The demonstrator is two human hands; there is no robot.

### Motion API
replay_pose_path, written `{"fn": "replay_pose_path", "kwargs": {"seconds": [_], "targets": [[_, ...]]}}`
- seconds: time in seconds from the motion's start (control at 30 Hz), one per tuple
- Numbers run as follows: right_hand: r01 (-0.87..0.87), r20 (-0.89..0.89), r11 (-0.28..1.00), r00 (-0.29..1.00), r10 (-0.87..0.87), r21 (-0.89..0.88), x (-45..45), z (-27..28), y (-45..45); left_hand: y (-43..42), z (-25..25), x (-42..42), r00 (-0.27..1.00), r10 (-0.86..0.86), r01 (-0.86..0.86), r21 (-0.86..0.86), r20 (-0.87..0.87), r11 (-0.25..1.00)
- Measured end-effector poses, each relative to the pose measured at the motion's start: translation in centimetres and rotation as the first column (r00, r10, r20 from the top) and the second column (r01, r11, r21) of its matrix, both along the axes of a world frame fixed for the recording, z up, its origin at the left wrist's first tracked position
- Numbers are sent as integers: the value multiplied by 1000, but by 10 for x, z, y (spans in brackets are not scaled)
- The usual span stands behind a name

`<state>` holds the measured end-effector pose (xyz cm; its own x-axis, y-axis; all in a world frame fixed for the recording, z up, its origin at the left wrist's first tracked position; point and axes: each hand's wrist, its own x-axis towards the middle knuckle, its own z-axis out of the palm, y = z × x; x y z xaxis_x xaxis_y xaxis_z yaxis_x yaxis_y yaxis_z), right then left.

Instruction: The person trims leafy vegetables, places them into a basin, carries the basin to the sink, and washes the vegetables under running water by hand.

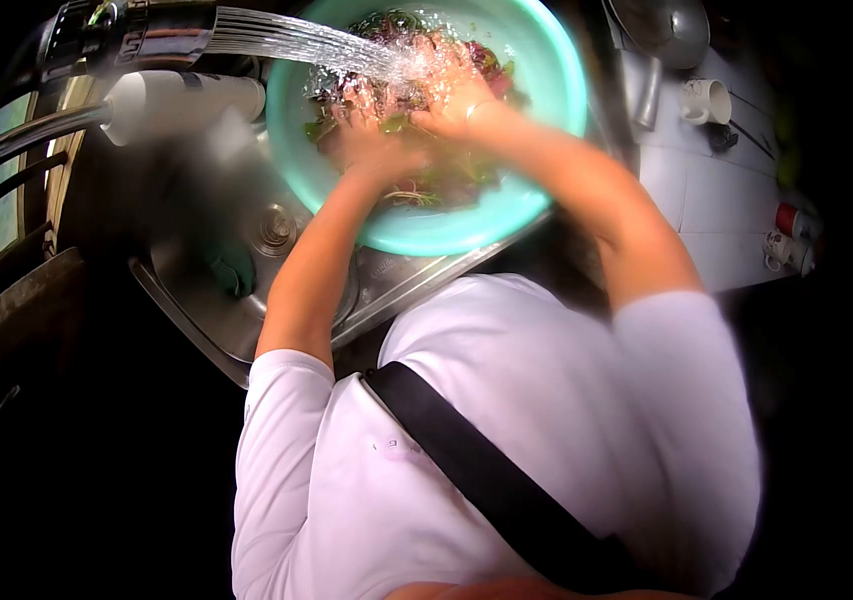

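A mint-green basin (572,110) holds water and red and green salad leaves (411,196). My left hand (374,140) is down among the leaves on the basin's left side, slightly blurred, with its fingers apart. Beside it, my right hand (458,92) rests in the leaves with fingers spread, right where the water lands. That stream (296,38) pours from a dark spray head (161,32) at the upper left. Splashing water partly hides the fingertips of both hands.
The basin stands over a metal sink (401,285) with a round drain (274,228) and a dark green cloth (234,270). A white cylinder (181,105) lies left of the basin. On white tiles at right are a pan (664,30), a white mug (708,102) and a red cup (789,218).
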<state>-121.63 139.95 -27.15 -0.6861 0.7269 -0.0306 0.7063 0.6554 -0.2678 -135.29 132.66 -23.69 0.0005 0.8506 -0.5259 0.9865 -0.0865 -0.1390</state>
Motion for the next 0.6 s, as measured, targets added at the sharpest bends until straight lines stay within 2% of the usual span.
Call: {"fn": "replay_pose_path", "kwargs": {"seconds": [0.07,0.1,0.13,0.17,0.27,0.33,0.43,0.47,0.5,0.53,0.6], "targets": [[-3,51,999,999,2,35,-2,4,-1,-3,-11,-7,999,6,-8,68,40,998],[-3,80,999,997,-1,53,-2,7,-1,-6,-30,-15,983,-99,41,341,155,939],[-20,119,1000,993,18,16,-3,11,1,-9,-50,-22,942,-264,84,614,208,785],[-15,129,1000,992,11,27,-4,11,0,-10,-53,-25,893,-415,109,812,173,573],[-11,164,997,986,-2,77,-8,8,-1,-15,-55,-25,927,-338,115,736,161,667],[-20,191,996,982,3,91,-9,7,0,-13,-65,-30,911,-380,126,771,159,624],[-21,175,994,985,2,109,-10,8,0,-13,-47,-24,943,-280,118,608,178,785],[-17,168,994,986,-2,111,-9,8,-1,-10,-25,-16,973,-178,106,398,148,911],[-12,161,994,987,-6,113,-10,15,-1,-8,-10,-10,992,-85,68,166,93,984],[-34,195,999,980,32,6,-7,25,-1,-9,-5,-7,997,-69,57,232,44,971],[-26,142,999,989,30,-24,-8,21,-1,-7,-4,-9,996,-81,71,182,48,981]]}}
